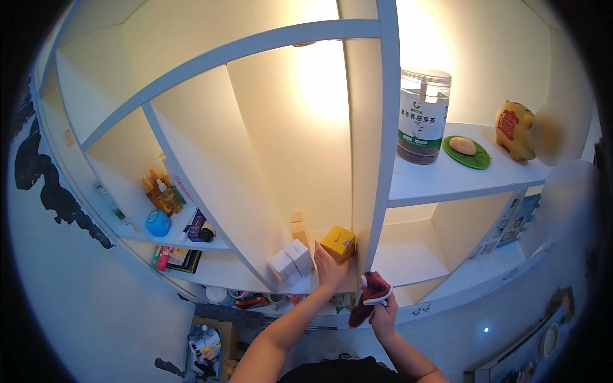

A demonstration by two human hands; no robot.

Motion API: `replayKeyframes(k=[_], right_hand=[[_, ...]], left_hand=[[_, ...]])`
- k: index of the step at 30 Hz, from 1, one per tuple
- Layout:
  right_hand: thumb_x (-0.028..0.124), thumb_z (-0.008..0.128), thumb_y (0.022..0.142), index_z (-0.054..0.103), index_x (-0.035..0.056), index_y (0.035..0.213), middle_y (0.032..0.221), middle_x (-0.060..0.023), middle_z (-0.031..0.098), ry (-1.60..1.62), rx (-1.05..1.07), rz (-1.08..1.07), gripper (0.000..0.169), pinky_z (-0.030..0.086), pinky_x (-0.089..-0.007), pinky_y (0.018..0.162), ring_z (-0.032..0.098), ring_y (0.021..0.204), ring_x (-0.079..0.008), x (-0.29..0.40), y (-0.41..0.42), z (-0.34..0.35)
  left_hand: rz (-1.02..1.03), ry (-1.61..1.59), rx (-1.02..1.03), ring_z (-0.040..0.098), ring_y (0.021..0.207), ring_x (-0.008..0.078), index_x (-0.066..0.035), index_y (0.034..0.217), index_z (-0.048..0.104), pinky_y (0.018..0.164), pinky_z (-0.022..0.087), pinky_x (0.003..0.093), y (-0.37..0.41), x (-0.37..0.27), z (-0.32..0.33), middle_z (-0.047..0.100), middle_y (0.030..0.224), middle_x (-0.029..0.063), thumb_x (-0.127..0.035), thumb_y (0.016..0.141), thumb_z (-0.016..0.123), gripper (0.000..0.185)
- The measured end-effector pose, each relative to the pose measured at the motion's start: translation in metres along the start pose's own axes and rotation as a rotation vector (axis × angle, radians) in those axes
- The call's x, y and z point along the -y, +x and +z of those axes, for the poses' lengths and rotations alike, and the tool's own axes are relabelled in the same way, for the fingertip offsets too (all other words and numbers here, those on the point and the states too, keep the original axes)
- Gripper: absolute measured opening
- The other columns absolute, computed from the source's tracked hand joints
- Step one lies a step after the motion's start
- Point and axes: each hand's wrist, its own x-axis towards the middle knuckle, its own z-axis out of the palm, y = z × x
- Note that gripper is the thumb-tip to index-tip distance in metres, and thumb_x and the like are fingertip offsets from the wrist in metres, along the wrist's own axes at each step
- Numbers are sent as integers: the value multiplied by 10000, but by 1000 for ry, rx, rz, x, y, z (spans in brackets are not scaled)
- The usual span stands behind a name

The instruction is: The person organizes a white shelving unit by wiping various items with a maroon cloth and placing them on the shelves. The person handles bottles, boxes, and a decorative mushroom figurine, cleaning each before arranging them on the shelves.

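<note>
In the head view, my left hand (pixel 330 269) is around a yellow box (pixel 339 242) at the right end of a low shelf compartment. Its fingers lie along the left side and the thumb along the front; I cannot tell whether the box is lifted. My right hand (pixel 384 316) holds a bunched maroon cloth (pixel 376 289) with white trim, in front of the upright divider (pixel 381 143). Left of my left hand stand two white boxes (pixel 290 258), side by side. A narrow beige box (pixel 299 230) is behind them, against the back panel.
To the right, a clear plastic jar (pixel 421 117), a green dish (pixel 467 152) with a pale oval object, and a yellow piggy bank (pixel 515 129) share a shelf. Several bottles (pixel 163 194) and a blue container (pixel 158 223) stand left. Below is an open cardboard box (pixel 230 342).
</note>
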Motion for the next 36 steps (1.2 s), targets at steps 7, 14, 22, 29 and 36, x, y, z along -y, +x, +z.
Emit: replayKeyframes(k=[7, 14, 22, 29, 36], right_hand=[[-43, 414, 868, 462, -5, 1230, 1144, -142, 564, -92, -14, 10, 367, 453, -307, 876, 561, 1045, -203, 13, 0, -2], [56, 596, 763, 595, 34, 1078, 1129, -183, 570, -925, 381, -488, 317, 367, -456, 969, 513, 1102, -365, 22, 29, 49], [61, 609, 721, 608, 50, 1065, 1179, -189, 544, -814, 489, -478, 344, 319, -481, 1018, 462, 1166, -393, 57, 25, 105], [-146, 404, 759, 507, -11, 1218, 1090, -144, 603, -502, 464, -392, 490, 494, -295, 753, 618, 881, -210, 68, 49, 120], [-95, 459, 807, 517, -15, 1169, 1044, -153, 610, -374, 620, -664, 376, 486, -317, 813, 621, 923, -216, 164, 90, 175]], left_hand=[[-42, -157, 100, 445, 1075, 360, 11, 1214, 335, 943, 350, 443, 11, -13, -28, 450, 1123, 214, -221, 638, 808, 781], [300, -185, 78, 481, 1045, 342, -28, 1185, 395, 927, 366, 421, -51, -46, -116, 494, 1108, 181, -175, 673, 757, 644], [190, -87, 45, 496, 1059, 333, -57, 1166, 434, 904, 412, 393, -58, -70, -194, 513, 1102, 155, -139, 568, 812, 712], [54, -294, 18, 513, 1104, 256, -66, 1249, 382, 853, 481, 399, -58, -63, -272, 494, 1147, 122, -231, 607, 849, 811], [25, -143, -254, 514, 1128, 249, -21, 1367, 283, 899, 478, 399, -9, -92, -402, 498, 1194, 164, -189, 638, 824, 924]])
